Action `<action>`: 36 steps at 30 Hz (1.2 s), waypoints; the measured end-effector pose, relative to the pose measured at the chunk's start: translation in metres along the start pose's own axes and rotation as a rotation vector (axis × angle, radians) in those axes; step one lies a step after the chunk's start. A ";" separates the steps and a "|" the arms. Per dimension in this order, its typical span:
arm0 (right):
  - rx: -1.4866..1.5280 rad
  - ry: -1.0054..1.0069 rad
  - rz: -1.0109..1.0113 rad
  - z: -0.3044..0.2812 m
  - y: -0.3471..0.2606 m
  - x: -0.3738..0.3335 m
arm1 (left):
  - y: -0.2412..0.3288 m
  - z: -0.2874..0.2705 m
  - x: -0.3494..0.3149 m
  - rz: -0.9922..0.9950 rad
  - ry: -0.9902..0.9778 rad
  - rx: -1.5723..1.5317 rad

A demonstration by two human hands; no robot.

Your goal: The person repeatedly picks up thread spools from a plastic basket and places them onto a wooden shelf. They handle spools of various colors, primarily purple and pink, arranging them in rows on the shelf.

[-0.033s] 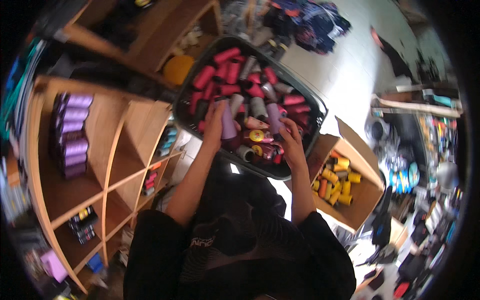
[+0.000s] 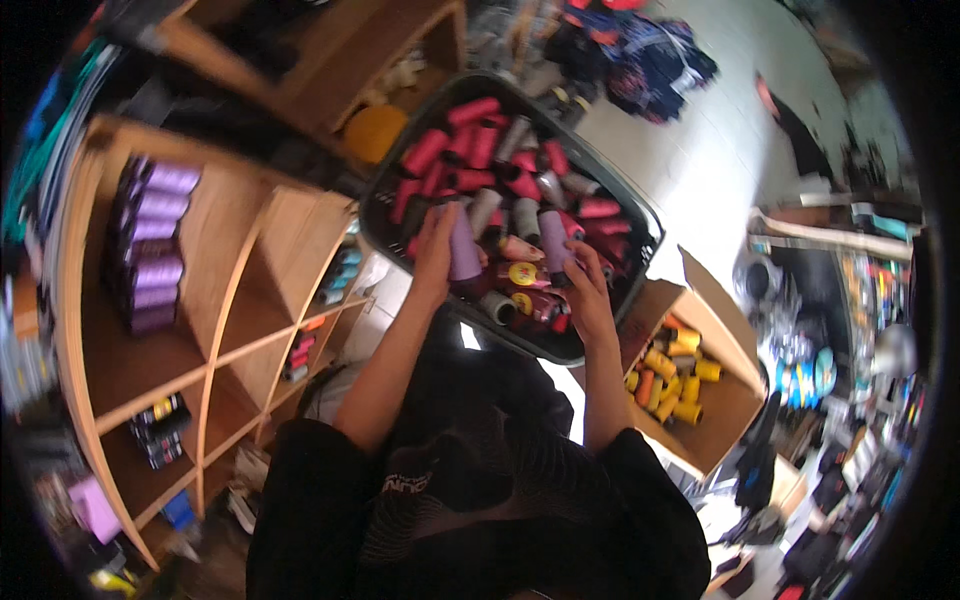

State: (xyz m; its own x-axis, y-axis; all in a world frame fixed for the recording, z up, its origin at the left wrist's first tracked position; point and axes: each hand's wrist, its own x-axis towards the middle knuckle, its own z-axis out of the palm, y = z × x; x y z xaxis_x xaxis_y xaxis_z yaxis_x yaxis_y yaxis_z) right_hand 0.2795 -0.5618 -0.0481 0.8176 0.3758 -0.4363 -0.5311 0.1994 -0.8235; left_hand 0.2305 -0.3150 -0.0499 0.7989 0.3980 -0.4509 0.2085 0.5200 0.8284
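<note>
A dark basket [image 2: 640, 215] full of thread spools is in front of me, at the far side of my body. My left hand [image 2: 436, 262] is closed on a light purple thread spool [image 2: 464, 250], upright at the basket's near left. Another light purple thread spool [image 2: 553, 238] is in my right hand [image 2: 588, 290], whose fingers press its near side. Around both lie red-pink spools [image 2: 425, 152], grey spools [image 2: 526, 218] and dark red spools with yellow round labels [image 2: 522, 273]. The lower ends of the held spools are partly hidden.
On the left stands a wooden shelf unit [image 2: 210, 400] with a stack of purple spools [image 2: 160, 235] in one compartment and teal spools [image 2: 342, 270] in another. A cardboard box [image 2: 720, 425] of yellow spools [image 2: 690, 385] is at the right. A cloth heap [image 2: 650, 65] lies on the far floor.
The view has turned slightly, so the basket and shelves sit a little differently in it. Both hands keep their purple spools, with hardly any movement relative to the basket.
</note>
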 end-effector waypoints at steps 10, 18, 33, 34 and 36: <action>-0.234 -0.517 0.118 0.119 0.020 0.026 | 0.053 -0.100 -0.095 0.354 0.307 -0.108; -0.337 -0.754 -0.166 0.277 0.035 0.037 | 0.141 -0.195 -0.096 1.090 0.834 0.312; -0.890 -0.685 -1.021 0.495 0.083 0.110 | 0.166 -0.280 -0.039 1.252 1.552 1.005; -0.851 -0.674 -1.044 0.500 0.087 0.112 | 0.166 -0.275 -0.040 1.186 1.586 0.964; -0.774 -0.682 -1.077 0.510 0.087 0.114 | 0.165 -0.278 -0.041 1.086 1.609 0.873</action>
State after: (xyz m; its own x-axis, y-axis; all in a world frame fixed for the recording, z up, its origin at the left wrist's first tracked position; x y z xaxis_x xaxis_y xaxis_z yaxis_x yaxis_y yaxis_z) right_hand 0.2126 -0.0403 0.0154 0.3559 0.7479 0.5603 0.6701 0.2137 -0.7108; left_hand 0.0754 -0.0351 0.0130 -0.2095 0.6064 0.7671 0.6334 -0.5135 0.5789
